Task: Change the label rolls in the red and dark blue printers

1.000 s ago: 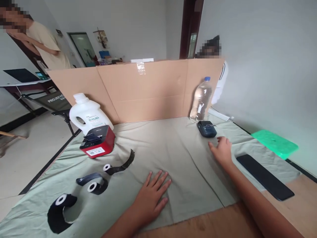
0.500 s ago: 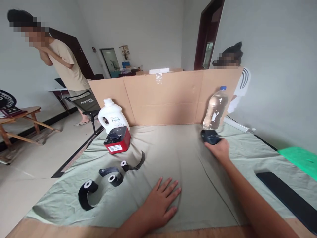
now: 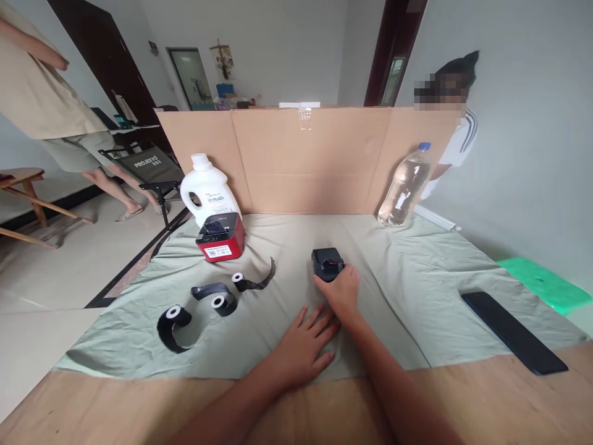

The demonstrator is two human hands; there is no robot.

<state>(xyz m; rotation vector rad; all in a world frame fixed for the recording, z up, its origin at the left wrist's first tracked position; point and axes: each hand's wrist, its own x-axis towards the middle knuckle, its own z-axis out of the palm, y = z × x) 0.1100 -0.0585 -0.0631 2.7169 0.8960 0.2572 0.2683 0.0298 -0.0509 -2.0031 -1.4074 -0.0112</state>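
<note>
My right hand (image 3: 341, 289) grips a small black box-shaped device (image 3: 327, 258) from its near right side, at the middle of the cloth. The device looks like a portable printer, but its kind is not certain. Just below, my left hand (image 3: 308, 343) lies flat on the green-grey cloth (image 3: 389, 272), fingers spread, holding nothing. To the left are three rolls of black strip, partly unwound: a near roll (image 3: 173, 324), a middle roll (image 3: 223, 304) and a far roll (image 3: 238, 282). Behind them stands a red and black printer (image 3: 221, 238) with a white label.
A white jug (image 3: 210, 188) stands behind the printer, and a clear bottle with a blue cap (image 3: 405, 185) at the back right. A cardboard screen (image 3: 306, 167) closes the far edge. A long black bar (image 3: 514, 334) lies right. Two people are beyond the table.
My right hand has brought the black device from beside the bottle leftward and nearer, to the table's middle. My left hand stays flat. The view has tilted down; the person at left stands closer.
</note>
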